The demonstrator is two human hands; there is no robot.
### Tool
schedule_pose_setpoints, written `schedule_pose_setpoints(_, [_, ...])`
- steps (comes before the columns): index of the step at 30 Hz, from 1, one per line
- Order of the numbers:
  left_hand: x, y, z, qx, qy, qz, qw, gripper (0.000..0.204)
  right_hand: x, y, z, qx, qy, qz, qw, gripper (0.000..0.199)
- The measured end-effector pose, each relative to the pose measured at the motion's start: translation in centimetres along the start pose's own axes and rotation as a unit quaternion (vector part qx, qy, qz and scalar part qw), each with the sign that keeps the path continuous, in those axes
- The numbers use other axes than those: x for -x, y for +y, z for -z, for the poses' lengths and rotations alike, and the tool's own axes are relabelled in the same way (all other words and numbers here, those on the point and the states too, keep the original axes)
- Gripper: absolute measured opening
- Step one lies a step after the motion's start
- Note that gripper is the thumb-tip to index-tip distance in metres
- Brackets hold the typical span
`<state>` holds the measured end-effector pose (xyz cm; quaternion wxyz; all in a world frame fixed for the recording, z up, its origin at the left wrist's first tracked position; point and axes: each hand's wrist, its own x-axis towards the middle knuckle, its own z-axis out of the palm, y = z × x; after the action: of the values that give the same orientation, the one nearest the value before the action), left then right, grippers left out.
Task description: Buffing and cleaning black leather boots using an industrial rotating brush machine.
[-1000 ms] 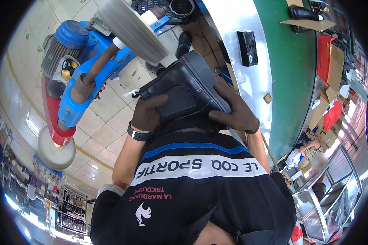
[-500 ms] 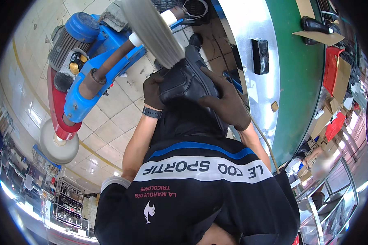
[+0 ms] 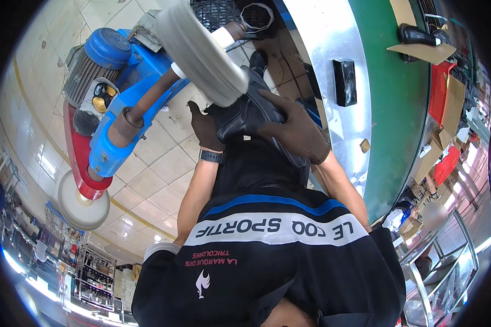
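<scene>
A black leather shoe [image 3: 239, 121] is held in front of my lap, against or just under the large pale buffing wheel [image 3: 204, 57]. The wheel's face looks streaked, and its lower rim covers part of the shoe. My left hand [image 3: 206, 129], in a dark brown glove, grips the shoe's left side with its thumb sticking up; its other fingers are hidden behind the leather. From the right, my gloved right hand [image 3: 300, 131] is closed around the shoe, fingers stretched along its side and thumb across it.
The blue machine body [image 3: 123, 122] with its motor and red guard stands at left, a second pale wheel [image 3: 84, 203] at its near end. To the right runs a metal-edged green bench [image 3: 390, 136] carrying a black block [image 3: 345, 83]. Another black shoe [image 3: 417, 36] lies on cardboard farther right.
The shoe has turned a little and sits lower against the wheel in the picture. My left thumb has lifted off the leather. Both hands still hold the shoe.
</scene>
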<state>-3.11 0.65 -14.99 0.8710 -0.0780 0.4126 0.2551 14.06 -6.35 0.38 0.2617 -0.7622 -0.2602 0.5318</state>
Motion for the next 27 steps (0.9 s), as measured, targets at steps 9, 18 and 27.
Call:
schedule_pose_setpoints(9, [2.2,-1.4,-2.1,-0.017,-0.013,0.001,1.0,0.053,0.9,2.8,1.6,-0.047,-0.029,0.019,0.998,0.069])
schedule_pose_setpoints(18, [12.9,1.0,-9.4,0.093,-0.247,0.117,0.958,0.09,12.7,3.7,5.1,-0.088,-0.02,0.169,0.981,0.081])
schedule_pose_setpoints(27, [12.8,2.5,-14.8,0.017,-0.433,0.083,0.898,0.088,13.3,1.4,5.2,-0.102,0.097,0.306,0.942,0.083])
